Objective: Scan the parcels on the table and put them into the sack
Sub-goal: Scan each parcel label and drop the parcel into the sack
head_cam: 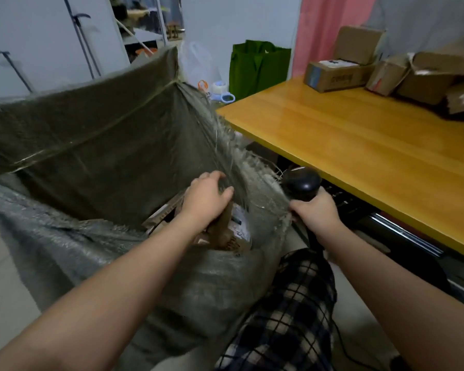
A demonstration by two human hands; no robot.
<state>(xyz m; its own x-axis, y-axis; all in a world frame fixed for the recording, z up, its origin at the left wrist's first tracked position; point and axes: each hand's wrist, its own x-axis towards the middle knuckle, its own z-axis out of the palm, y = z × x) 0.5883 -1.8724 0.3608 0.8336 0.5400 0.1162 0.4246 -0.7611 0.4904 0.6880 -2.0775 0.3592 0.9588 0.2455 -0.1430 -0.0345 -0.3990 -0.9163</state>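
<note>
our left hand curls round a cardboard parcel in the woven sack — right hand clamps the rounded black scanner.

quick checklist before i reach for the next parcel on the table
1. Sack mouth open: ok, its far side stands up.
2. Brown parcel inside the sack: ok, it sits below the rim.
3. Left hand free of that parcel: cannot tell, the hand lies right over it.
4. Scanner held by right hand: ok, gripped at the handle.
5. Parcels waiting on the table: ok, several are piled at the far corner.
</note>
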